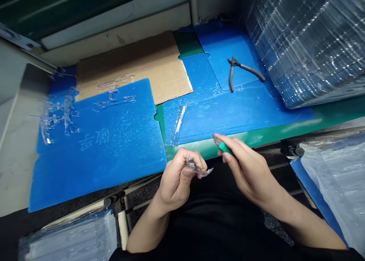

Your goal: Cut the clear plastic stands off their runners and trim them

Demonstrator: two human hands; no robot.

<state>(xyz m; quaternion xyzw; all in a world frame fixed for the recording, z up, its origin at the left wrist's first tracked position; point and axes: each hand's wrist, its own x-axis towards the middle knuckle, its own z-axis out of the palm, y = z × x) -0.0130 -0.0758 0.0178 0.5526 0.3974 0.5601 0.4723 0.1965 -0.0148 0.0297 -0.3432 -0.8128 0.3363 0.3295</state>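
Over blue board (99, 166), left hand (176, 181) pinches clear plastic (199, 171) (spiky), right (242, 166) grips green tool (224, 147).

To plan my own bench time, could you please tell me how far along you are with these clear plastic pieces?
Seemingly done: clear plastic pieces lie piled on the left blue sheet, with one more piece on the middle blue sheet. In hand: the left hand holds a small clear piece; the right hand holds a green-handled tool. Remaining, apparently: the wrapped clear stack at upper right.
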